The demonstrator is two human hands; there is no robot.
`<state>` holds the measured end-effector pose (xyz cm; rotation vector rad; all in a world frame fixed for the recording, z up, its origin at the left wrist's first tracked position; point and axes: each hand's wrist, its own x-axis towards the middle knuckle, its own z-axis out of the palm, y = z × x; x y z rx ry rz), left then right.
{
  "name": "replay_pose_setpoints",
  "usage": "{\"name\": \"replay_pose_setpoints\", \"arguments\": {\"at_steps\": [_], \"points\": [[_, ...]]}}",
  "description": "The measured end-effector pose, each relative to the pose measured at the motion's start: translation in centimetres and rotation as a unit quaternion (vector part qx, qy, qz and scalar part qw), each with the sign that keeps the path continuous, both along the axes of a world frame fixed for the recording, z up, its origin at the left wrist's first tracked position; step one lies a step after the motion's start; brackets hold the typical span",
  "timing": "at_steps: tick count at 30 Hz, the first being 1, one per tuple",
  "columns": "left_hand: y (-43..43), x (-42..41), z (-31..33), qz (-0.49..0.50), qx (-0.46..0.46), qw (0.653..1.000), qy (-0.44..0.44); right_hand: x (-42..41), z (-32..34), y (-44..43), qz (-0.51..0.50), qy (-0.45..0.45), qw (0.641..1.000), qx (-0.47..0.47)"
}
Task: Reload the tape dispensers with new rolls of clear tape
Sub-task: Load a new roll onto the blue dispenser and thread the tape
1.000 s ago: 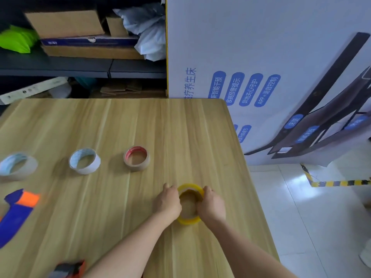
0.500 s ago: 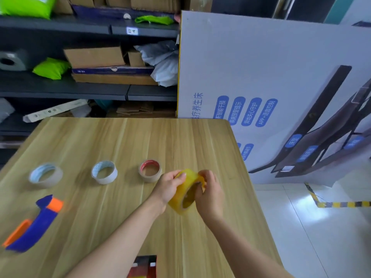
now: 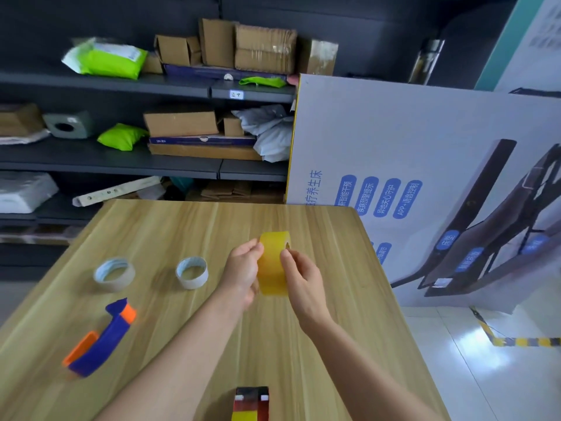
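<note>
You hold the yellow tape roll [image 3: 273, 264] up off the table [image 3: 182, 232] with both hands, above the right part of the tabletop. The roll stands on edge, its broad band turned toward you and its core opening just visible at the upper right. Your left hand [image 3: 243, 273] grips the roll's left side, with fingers curled and the fingertips meeting the top of that rim. Your right hand [image 3: 303, 278] pinches the right side, thumb and forefinger pressed close to the core opening. The two hands sit close together with only the roll between them.

Two pale rolls lie flat on the table to the left. The nearer white roll [image 3: 192, 272] is just beside your left hand, and the second white roll [image 3: 114, 274] is further toward the left edge, apart from the first. A blue and orange dispenser [image 3: 101, 340] lies on its side nearer you, by the left edge and somewhat blurred. A red and black dispenser [image 3: 251, 404] rests at the near edge, between your forearms, partly cut off by the frame.

Beyond the far edge stand dark shelves [image 3: 121, 161] stacked with cardboard boxes [image 3: 182, 123]. A large printed board [image 3: 425, 147] leans past the far right corner.
</note>
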<state>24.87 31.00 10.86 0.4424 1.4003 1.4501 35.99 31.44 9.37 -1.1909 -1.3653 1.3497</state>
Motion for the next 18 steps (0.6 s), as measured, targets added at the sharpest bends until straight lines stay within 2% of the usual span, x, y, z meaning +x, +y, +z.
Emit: {"name": "replay_pose_setpoints", "arguments": {"at_steps": [2, 4, 6, 8, 10, 14, 18], "points": [[-1.3, -0.7, 0.7, -0.031, 0.026, 0.999, 0.006, -0.6, 0.7, -0.7, 0.018, -0.015, 0.999, 0.026], [-2.7, -1.4, 1.5, -0.058, 0.055, 0.996, 0.047, -1.1, 1.4, -1.4, 0.026, -0.022, 0.998, 0.043], [-3.9, -2.3, 2.1, -0.051, 0.080, 0.990, 0.108, -1.4, 1.9, -2.2, 0.042, -0.008, 0.998, 0.047], [-4.7, -3.3, 2.5, -0.036, 0.091, 0.987, 0.131, -1.7, 2.4, -2.8, 0.060, 0.009, 0.997, 0.043], [-5.2, -4.0, 2.8, -0.047, 0.090, 0.986, 0.135, -2.0, 2.9, -3.5, 0.086, 0.025, 0.995, 0.039], [-6.1, -5.1, 4.0, -0.084, 0.079, 0.991, 0.064, -2.9, 3.9, -5.1, 0.153, 0.064, 0.985, 0.038], [-7.1, -6.0, 4.7, -0.060, 0.131, 0.985, 0.099, -3.3, 5.1, -5.7, 0.175, 0.095, 0.980, -0.001]]}}
